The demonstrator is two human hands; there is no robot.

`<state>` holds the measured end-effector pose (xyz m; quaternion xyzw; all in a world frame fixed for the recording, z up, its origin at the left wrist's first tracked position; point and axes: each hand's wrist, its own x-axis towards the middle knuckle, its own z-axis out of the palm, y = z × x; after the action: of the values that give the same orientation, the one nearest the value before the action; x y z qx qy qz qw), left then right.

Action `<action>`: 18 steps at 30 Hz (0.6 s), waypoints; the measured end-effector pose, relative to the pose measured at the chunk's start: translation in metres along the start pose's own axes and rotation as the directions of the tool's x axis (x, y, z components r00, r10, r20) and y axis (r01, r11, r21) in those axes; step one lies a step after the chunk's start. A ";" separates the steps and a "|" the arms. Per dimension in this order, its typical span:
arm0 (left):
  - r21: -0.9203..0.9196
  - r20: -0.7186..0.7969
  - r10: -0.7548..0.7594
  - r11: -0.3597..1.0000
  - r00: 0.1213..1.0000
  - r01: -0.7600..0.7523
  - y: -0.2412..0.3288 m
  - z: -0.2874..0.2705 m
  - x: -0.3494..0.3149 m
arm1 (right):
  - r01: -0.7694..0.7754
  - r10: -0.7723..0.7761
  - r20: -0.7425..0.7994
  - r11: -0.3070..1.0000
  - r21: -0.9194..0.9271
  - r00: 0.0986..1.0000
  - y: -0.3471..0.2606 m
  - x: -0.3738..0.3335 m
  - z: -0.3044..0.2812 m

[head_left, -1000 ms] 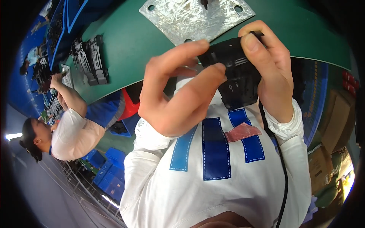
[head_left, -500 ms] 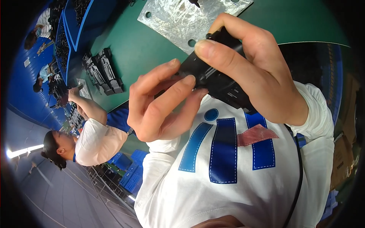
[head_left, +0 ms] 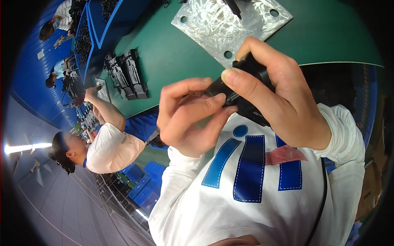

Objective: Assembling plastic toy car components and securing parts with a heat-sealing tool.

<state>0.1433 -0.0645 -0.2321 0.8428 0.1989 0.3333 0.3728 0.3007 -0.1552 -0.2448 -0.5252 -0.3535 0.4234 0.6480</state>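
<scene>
A black plastic part [head_left: 250, 107], box-like with some ribs, is held up in front of my chest. My right hand [head_left: 283, 92] grips it, thumb along the near side and index finger curled over its upper end. The fingers of my left hand [head_left: 191, 117] are bent and pinch at its left end. What lies between those fingertips is mostly hidden. Beyond the hands, a scuffed metal plate [head_left: 217, 30] with holes near its corners lies on the green table [head_left: 328, 28]. A dark pointed thing [head_left: 233, 7] rests on the plate.
Several long black and grey assemblies [head_left: 126, 74] lie on the table at left. Blue bins [head_left: 100, 41] with dark parts stand behind them. A co-worker in white [head_left: 117, 151] works at the far left, near stacked blue crates [head_left: 145, 184]. Cardboard boxes [head_left: 369, 190] stand at right.
Hands and black part sit slightly lower and further right in the picture, as does the whole scene. The part has turned a little, hiding its printed face. Both hands keep their hold.
</scene>
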 end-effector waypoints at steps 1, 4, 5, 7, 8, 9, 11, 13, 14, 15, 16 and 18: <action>0.009 0.048 -0.051 0.999 0.998 0.051 0.000 -0.005 0.002 | 0.011 -0.011 0.011 1.000 -0.002 1.000 0.000 0.000 0.000; -0.022 0.038 -0.098 0.995 0.994 0.099 0.000 -0.003 -0.001 | -0.129 0.127 0.042 0.991 0.039 0.991 -0.001 0.001 0.000; -0.043 0.045 -0.083 0.995 0.996 0.085 -0.002 -0.003 0.000 | -0.154 0.150 0.048 0.983 0.103 0.988 -0.002 0.001 0.000; -0.075 0.029 -0.048 0.996 0.998 0.050 -0.003 -0.003 -0.003 | -0.168 0.163 0.055 0.981 0.093 0.985 -0.002 0.000 -0.003; -0.077 0.038 -0.039 0.996 0.999 0.042 -0.002 -0.005 -0.002 | -0.121 0.120 0.021 0.988 0.100 0.993 0.000 0.001 0.001; -0.084 0.043 -0.023 0.996 0.999 0.027 -0.004 -0.008 -0.003 | -0.077 0.079 -0.018 0.992 0.104 0.997 0.001 0.001 0.003; -0.107 -0.021 -0.010 0.994 1.000 0.008 -0.008 -0.003 -0.006 | -0.071 0.070 0.010 0.995 0.075 0.997 -0.005 0.000 0.005; -0.153 -0.055 -0.010 0.988 0.998 0.002 -0.011 -0.005 -0.009 | -0.019 0.022 -0.026 0.995 0.094 0.999 0.000 -0.001 0.010; -0.292 -0.114 -0.112 0.954 0.987 0.074 -0.008 -0.002 -0.010 | 0.055 -0.054 -0.021 0.998 0.030 0.998 0.002 -0.001 0.010; -0.430 -0.155 -0.218 0.893 0.964 0.133 -0.003 0.002 -0.010 | 0.059 -0.059 -0.014 0.998 0.023 0.998 0.002 0.000 0.010; -0.511 -0.124 -0.302 0.836 0.945 0.200 0.003 0.000 -0.007 | 0.106 -0.106 -0.010 0.994 -0.007 0.994 0.001 0.000 0.010; -0.432 0.121 -0.382 0.811 0.916 0.395 0.005 -0.013 -0.006 | 0.139 -0.141 -0.019 0.989 -0.054 0.990 0.000 0.000 0.012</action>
<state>0.1304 -0.0646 -0.2236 0.6801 0.2795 0.2748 0.6195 0.2896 -0.1506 -0.2428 -0.5206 -0.3930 0.3614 0.6662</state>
